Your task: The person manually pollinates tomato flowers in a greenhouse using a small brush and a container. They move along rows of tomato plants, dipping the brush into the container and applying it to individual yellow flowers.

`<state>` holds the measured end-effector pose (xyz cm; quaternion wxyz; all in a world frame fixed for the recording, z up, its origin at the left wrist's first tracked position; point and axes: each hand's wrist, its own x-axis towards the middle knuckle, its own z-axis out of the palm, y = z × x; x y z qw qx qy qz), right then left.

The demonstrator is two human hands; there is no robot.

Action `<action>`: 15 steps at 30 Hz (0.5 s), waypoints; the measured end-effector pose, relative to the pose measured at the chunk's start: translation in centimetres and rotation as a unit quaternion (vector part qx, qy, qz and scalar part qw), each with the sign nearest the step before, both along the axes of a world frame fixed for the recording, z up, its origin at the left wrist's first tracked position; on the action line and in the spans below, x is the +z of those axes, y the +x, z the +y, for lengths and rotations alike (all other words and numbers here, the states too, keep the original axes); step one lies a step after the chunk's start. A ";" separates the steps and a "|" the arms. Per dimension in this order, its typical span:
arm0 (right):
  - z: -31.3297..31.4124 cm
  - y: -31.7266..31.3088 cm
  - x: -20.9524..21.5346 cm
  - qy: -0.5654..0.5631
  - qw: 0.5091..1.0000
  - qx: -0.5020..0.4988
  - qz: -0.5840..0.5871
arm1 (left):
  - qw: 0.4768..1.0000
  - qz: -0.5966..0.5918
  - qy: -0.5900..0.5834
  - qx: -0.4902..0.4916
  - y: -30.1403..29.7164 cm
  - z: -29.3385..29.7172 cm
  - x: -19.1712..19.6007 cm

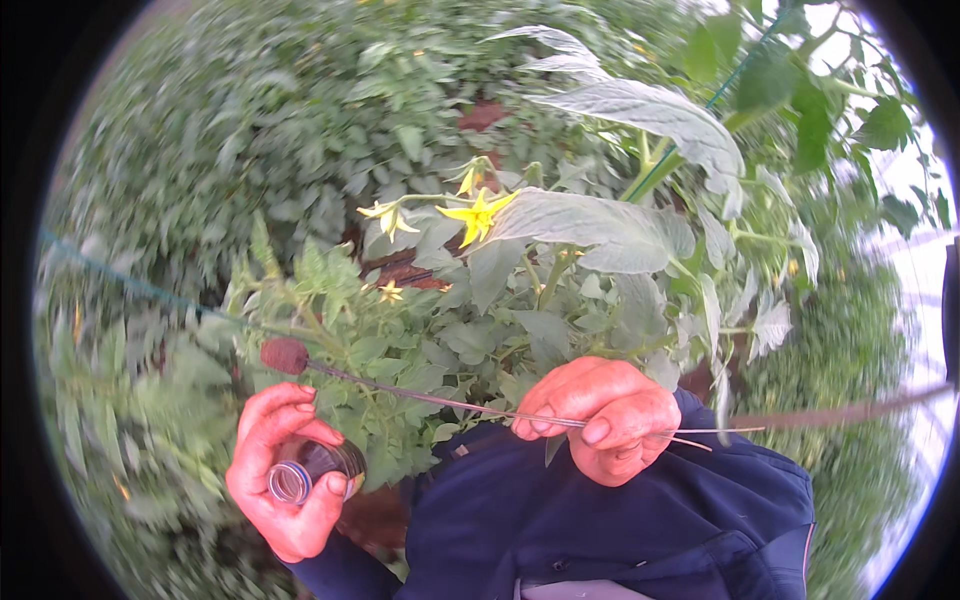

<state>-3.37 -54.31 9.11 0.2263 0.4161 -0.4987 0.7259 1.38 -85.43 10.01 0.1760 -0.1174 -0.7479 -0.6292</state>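
Note:
My left hand (272, 475) is wrapped round a small clear bottle (338, 462) with dark contents, tilted so its uncapped mouth faces me. In the fingers of my right hand (605, 415) is a thin wire stick (420, 396), pinched near its split far-right ends. A dark red sponge tip (284, 355) sits at the stick's left end, just above my left fingertips and apart from the bottle mouth. Beyond the stick, yellow star-shaped flowers (478, 215) hang on a tomato-like plant (610, 225). Neither hand touches the flowers.
Dense leafy plants (250, 120) stand in front and to both sides. A green string (745, 62) runs up at the upper right; another string (130, 280) crosses at the left. Reddish soil (483, 115) shows between the leaves. Pale sheeting (925, 310) lies at the right edge.

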 end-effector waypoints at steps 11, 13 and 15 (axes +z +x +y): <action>-11.8 6.7 1.1 0.010 0.959 -0.282 0.014 | 0.970 -0.047 0.016 -0.240 -5.1 -9.4 -1.6; -12.9 8.1 1.5 0.034 0.952 -0.303 0.022 | 0.965 -0.046 0.026 -0.256 -5.1 -10.6 -2.3; -13.1 9.0 1.5 0.056 0.946 -0.318 0.041 | 0.959 -0.062 0.047 -0.274 -5.0 -11.1 -3.2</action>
